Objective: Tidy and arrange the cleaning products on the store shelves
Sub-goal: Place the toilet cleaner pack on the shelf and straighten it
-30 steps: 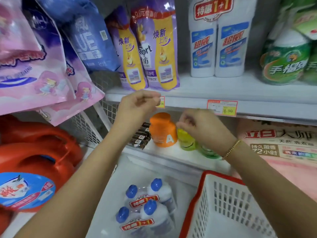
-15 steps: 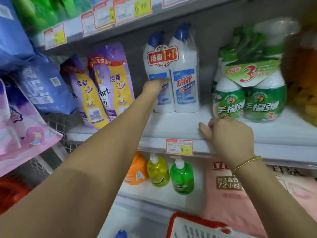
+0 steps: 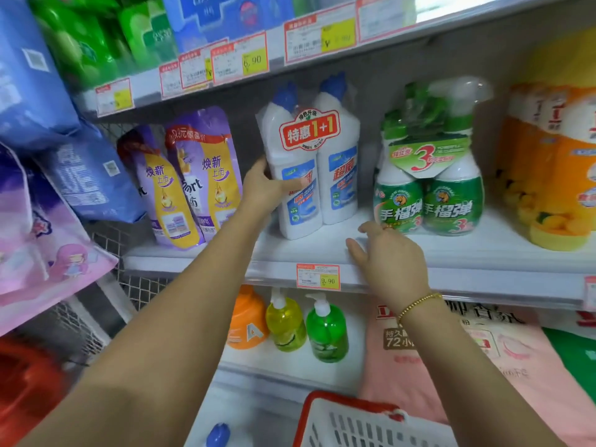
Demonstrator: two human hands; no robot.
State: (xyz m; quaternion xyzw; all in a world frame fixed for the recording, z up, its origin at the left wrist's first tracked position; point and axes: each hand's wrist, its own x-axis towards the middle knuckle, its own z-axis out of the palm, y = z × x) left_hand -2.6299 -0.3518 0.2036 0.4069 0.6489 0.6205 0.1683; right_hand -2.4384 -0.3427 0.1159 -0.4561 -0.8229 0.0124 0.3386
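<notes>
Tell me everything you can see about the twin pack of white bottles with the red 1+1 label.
The twin pack holds two tall white plastic bottles with blue angled caps and blue labels, bound in clear film under a red and white 1+1 tag. It stands about upright on the white shelf, between the purple pouches and the green spray bottles. The left hand grips its left bottle, thumb across the front.

The left hand (image 3: 263, 188) grips the left side of the twin pack of white bottles (image 3: 325, 175) on the middle shelf (image 3: 322, 250). The right hand (image 3: 390, 259) rests with relaxed fingers on the shelf's near edge, just beside the green spray bottles (image 3: 429, 201).
</notes>
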